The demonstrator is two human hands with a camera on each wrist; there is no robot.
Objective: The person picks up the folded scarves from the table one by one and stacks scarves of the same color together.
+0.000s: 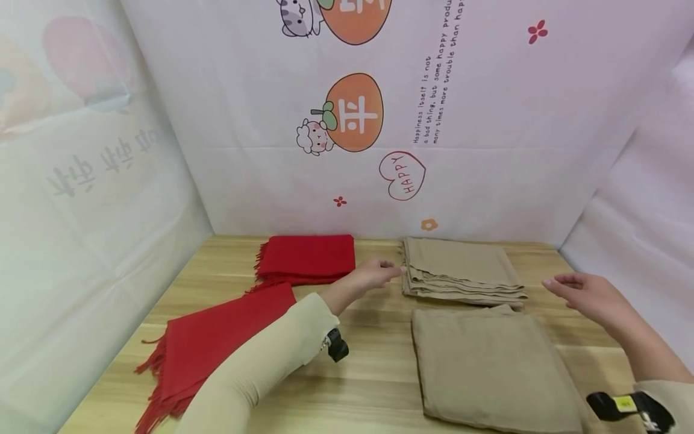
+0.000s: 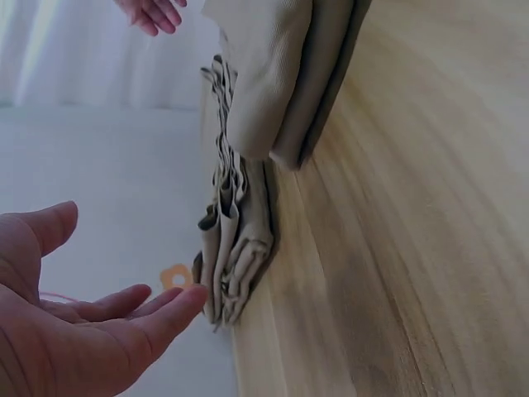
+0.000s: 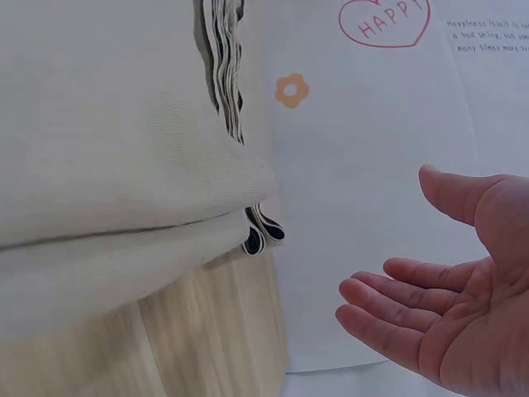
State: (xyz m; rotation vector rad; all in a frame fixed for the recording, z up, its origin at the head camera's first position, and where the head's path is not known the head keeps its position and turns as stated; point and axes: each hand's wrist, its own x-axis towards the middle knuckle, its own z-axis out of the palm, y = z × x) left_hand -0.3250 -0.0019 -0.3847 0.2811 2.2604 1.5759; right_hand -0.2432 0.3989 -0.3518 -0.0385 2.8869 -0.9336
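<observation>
At the back right of the table lies a folded beige cloth (image 1: 461,265), its layered edges facing the front. A second folded beige cloth (image 1: 493,367) lies nearer, just in front of it. My left hand (image 1: 374,275) hovers at the left side of the back beige cloth, fingers relaxed and holding nothing. Off the right side of the same cloth, my right hand (image 1: 591,298) is in the air with its fingers loosely extended. In the right wrist view, the palm of the right hand (image 3: 446,289) is bare. The left wrist view shows the left hand (image 2: 91,322) bare too.
A folded red fringed scarf (image 1: 309,256) lies at the back left of the wooden table (image 1: 374,386). Another red scarf (image 1: 217,343) lies closer, partly hidden by my left sleeve. White printed sheets (image 1: 244,120) enclose the table at the back and sides.
</observation>
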